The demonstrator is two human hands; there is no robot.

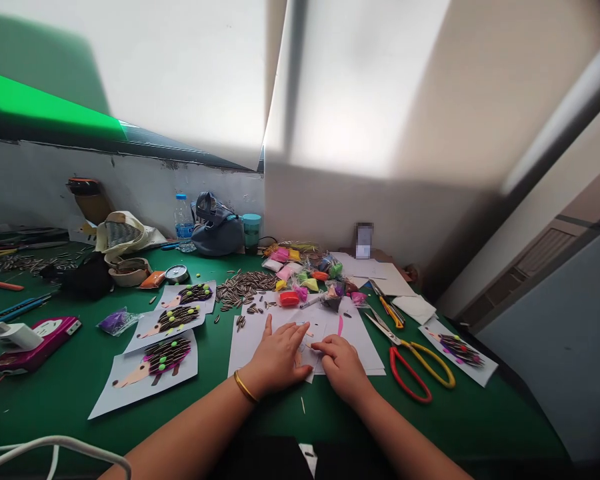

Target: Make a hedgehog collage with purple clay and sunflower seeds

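Note:
My left hand (279, 353) lies flat with its fingers spread on the white paper (373, 353), holding it down. My right hand (344, 370) rests on the same paper, its index finger reaching toward the left fingers and the others curled. A thin pale bit shows at that fingertip, too small to name. Between the hands a pale peach shape on the paper is mostly covered. A pink clay strip (340, 325) lies beyond my right hand. One toothpick (303, 405) sits on the green table (260, 420) nearer to me.
Striped sunflower seeds (245, 288) and bagged coloured clay (307, 280) lie behind the paper. Large scissors (403, 343) with red and yellow handles are at right. Hedgehog pictures (187, 397) lie at left, another (483, 363) at far right. A phone (364, 241) leans against the wall.

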